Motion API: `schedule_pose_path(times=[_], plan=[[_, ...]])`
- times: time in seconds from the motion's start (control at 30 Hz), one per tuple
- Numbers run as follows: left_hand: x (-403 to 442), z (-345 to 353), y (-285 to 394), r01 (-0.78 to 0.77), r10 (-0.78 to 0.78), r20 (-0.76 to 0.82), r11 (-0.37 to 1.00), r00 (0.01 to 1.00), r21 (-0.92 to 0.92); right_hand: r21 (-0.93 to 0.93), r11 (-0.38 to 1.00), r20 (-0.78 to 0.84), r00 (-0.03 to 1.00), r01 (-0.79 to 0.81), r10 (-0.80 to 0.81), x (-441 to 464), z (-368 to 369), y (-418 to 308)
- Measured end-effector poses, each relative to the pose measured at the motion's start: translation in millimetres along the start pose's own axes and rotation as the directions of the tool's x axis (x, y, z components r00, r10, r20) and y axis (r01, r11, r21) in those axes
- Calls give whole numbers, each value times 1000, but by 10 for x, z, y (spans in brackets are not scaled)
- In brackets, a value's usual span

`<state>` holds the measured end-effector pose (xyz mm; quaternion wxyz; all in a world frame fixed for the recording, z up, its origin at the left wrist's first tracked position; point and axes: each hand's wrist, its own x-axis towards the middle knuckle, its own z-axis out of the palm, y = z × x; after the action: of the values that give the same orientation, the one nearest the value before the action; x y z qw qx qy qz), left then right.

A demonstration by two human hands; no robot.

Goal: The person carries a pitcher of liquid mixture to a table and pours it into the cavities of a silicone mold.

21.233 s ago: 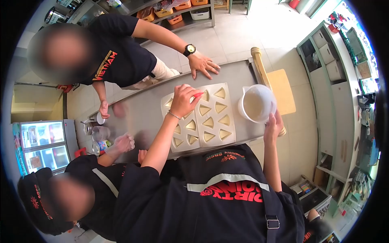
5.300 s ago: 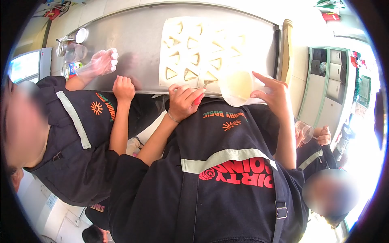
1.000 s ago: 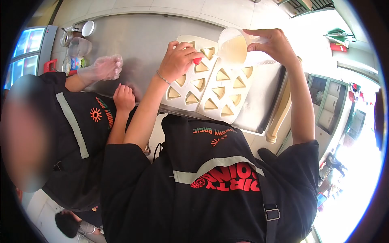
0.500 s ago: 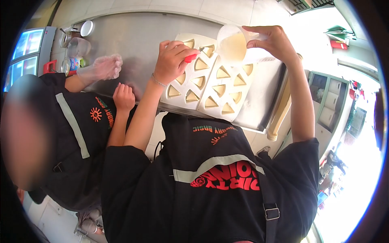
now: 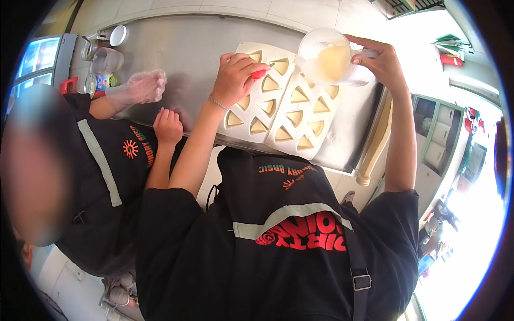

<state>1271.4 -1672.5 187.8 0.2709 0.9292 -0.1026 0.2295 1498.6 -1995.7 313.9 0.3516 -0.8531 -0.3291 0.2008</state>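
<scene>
My left hand [image 5: 234, 80] is closed on a red-handled tool [image 5: 259, 74], whose thin metal end reaches over a wedge-shaped cavity near the far edge of the left mould. Two pale moulds [image 5: 272, 122] lie side by side on the steel table, their cavities holding cream-coloured filling. At the right, my right hand [image 5: 379, 60] grips the handle of a translucent pitcher [image 5: 309, 52]. Pale yellow liquid shows inside the pitcher, which is held tilted above the far part of the right mould. Its underside hides some cavities.
A co-worker stands at the left, with one clear-gloved hand [image 5: 147, 87] and one bare fist [image 5: 168, 126] by the steel table [image 5: 187, 59]. Jars, a plastic container [image 5: 106, 60] and a white lid [image 5: 118, 35] stand at the table's left end. A wooden rail [image 5: 376, 142] runs along the right.
Over the last second, the pitcher has shifted slightly right with my right hand. The tool remains near the same far cavity. Since the older frames, both hands have moved to the far side of the moulds.
</scene>
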Motion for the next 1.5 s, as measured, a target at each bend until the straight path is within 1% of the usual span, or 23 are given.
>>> schedule_pose_path(times=[0.03,0.27,0.33,0.37,0.43,0.47,0.5,0.57,0.63,0.7,0.73,0.8,0.83,0.9,0.93,1.0,1.03,1.1,1.23,1.33,1.4,1.43,1.5], plan=[[5,9,10,5,-5,4,1000,1000,1,32,999,-24,1000,19,-18,-3,6,48],[11,27,150,34,-37,-67,998,997,-49,28,1000,-54,999,6,-5,-71,53,3],[23,-35,210,69,-76,-121,996,990,-60,-107,994,-50,999,-21,15,-60,53,-92],[-7,-74,215,66,-72,-127,996,989,-52,-107,994,-54,999,-11,5,-56,45,-124],[-137,-165,217,149,-148,-206,989,967,-11,-19,998,-49,997,-54,53,-37,38,-172],[-184,-224,224,194,-193,-227,981,954,-21,29,1000,-69,998,11,-9,-29,43,-152],[-235,-266,178,196,-193,-234,981,953,-12,30,999,-67,998,22,-20,-12,39,-133],[-335,-327,81,233,-221,-198,971,955,43,135,988,-88,994,69,-58,31,30,-105],[-374,-335,8,245,-233,-189,969,954,40,155,985,-75,995,73,-62,78,21,-116],[-327,-359,-56,172,-165,-139,984,976,40,172,982,-63,996,75,-65,141,14,-155],[-301,-371,-94,178,-171,-141,983,975,42,155,983,-61,994,97,-88,175,20,-179],[-164,-443,-129,100,-98,-19,990,995,96,137,984,-52,993,113,-107,225,50,-223],[-100,-453,-132,106,-105,-19,990,994,91,131,984,-55,992,118,-112,245,65,-251],[42,-459,-196,19,-22,31,996,999,90,124,984,-61,991,127,-120,296,77,-278],[98,-449,-220,21,-24,33,996,999,90,117,986,-57,992,121,-114,307,88,-281],[197,-413,-271,-74,70,121,997,990,27,112,987,-55,993,112,-107,339,101,-287],[222,-409,-283,-75,71,123,997,990,26,144,983,-54,993,112,-105,355,108,-291],[255,-389,-302,-65,46,240,995,970,73,177,978,-56,993,109,-100,365,121,-308],[294,-340,-330,-74,56,240,995,969,65,137,983,-63,992,120,-113,396,133,-317],[318,-334,-323,-99,74,273,992,959,79,115,986,-52,991,125,-119,414,157,-339],[332,-346,-301,-186,122,308,965,943,187,101,987,-45,992,125,-121,411,178,-315],[345,-353,-297,-182,118,309,966,944,185,108,985,-43,990,135,-131,430,188,-292],[329,-338,-297,-226,156,299,950,941,215,116,984,-33,990,137,-134,438,220,-267]])
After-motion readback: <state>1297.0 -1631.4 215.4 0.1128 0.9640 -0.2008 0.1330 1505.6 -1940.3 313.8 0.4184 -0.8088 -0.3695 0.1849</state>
